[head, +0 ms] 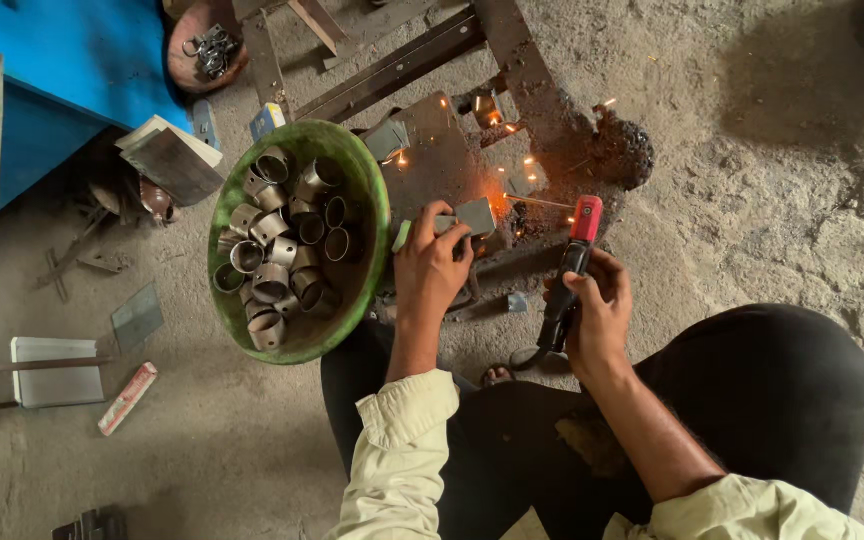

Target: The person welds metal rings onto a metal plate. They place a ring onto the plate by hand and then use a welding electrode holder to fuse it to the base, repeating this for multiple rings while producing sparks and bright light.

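Note:
My left hand (432,265) grips a small grey metal piece (474,215) and holds it down on a rusty steel work plate (432,150). My right hand (597,310) is closed around a black welding electrode holder with a red head (582,225). A thin welding rod (537,201) sticks out leftward from the red head toward the piece. Orange sparks (497,195) glow on the plate around the piece. Both sleeves are pale yellow-green, and my legs in black trousers are below.
A green bowl (367,180) full of several short metal pipe rings (282,250) sits left of my left hand. Steel bars and a frame (402,65) lie beyond the plate. A blue panel (62,60), flat metal sheets (57,372) and a rusty dish (207,45) are at left on the dusty floor.

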